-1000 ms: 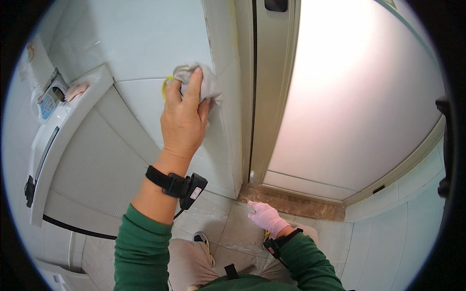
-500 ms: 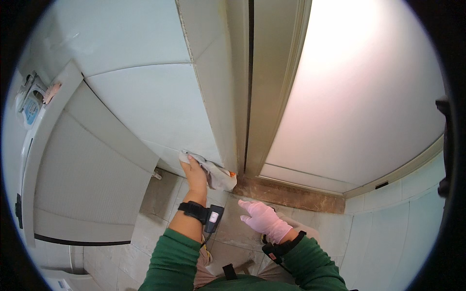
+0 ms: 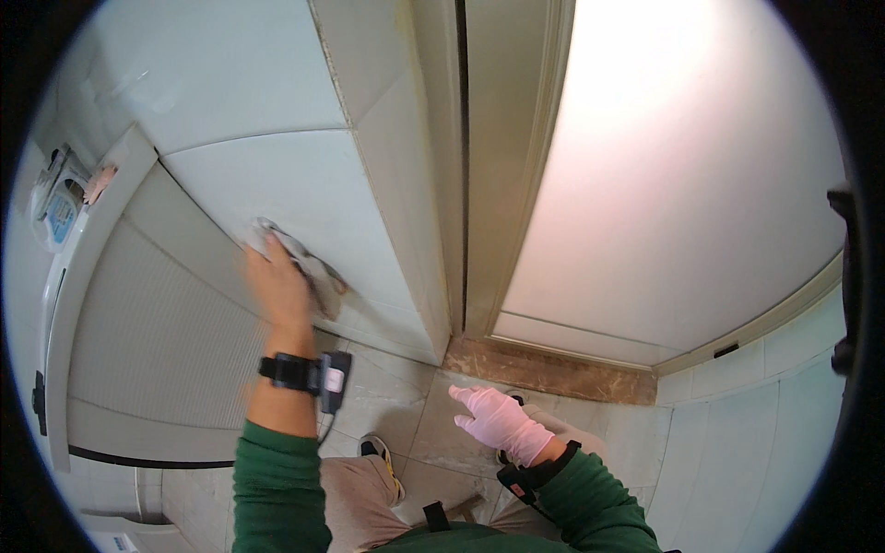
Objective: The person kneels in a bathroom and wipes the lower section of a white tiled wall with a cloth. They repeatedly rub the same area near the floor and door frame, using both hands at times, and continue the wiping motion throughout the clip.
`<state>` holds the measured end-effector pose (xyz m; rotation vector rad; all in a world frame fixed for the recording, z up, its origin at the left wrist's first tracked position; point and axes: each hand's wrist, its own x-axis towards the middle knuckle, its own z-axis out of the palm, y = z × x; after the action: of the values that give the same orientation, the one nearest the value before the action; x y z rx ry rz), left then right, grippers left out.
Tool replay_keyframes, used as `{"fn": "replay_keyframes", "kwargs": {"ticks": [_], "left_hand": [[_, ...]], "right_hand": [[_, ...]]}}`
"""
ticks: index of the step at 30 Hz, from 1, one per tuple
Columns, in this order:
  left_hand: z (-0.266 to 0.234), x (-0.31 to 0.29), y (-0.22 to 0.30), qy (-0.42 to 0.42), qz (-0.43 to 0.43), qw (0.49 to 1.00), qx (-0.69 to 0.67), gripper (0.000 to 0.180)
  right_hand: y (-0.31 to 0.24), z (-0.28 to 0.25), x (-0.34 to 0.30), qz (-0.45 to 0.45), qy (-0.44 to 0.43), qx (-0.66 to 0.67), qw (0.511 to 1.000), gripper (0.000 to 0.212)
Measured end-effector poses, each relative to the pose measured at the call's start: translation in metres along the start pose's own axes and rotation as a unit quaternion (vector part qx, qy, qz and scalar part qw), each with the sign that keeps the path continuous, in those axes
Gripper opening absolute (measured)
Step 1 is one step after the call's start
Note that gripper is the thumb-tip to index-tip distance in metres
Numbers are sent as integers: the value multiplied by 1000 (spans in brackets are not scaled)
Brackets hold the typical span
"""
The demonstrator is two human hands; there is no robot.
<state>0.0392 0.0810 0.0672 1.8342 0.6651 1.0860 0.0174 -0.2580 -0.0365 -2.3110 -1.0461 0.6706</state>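
My bare left hand [image 3: 279,281] presses a grey and white cloth [image 3: 320,286] against the white wall tile [image 3: 267,184], low down beside the white ribbed appliance. The hand is a little blurred, and the cloth hangs off its right side. My right hand [image 3: 502,422], in a pink glove, hovers over the floor in front of the brown stone threshold [image 3: 544,371]. It holds nothing, with thumb and forefinger apart.
At left stands the white appliance with ribbed side [image 3: 175,341]; a bottle with a blue label [image 3: 61,217] and a pink glove-like item [image 3: 100,183] rest on top. A frosted door [image 3: 664,184] in a beige frame is ahead. My shoe [image 3: 383,461] stands on the tiled floor.
My left hand has moved left and up along the tile with the cloth, away from the wall's corner by the door frame. My right hand has hardly moved.
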Motion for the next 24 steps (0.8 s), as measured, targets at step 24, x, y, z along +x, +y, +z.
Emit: {"fn": "replay_keyframes", "kwargs": {"ticks": [24], "left_hand": [[37,-114,-6,-132,-75,983,-100,81]], "right_hand": [[4,3,3,34,-38,-32,998,54]]}}
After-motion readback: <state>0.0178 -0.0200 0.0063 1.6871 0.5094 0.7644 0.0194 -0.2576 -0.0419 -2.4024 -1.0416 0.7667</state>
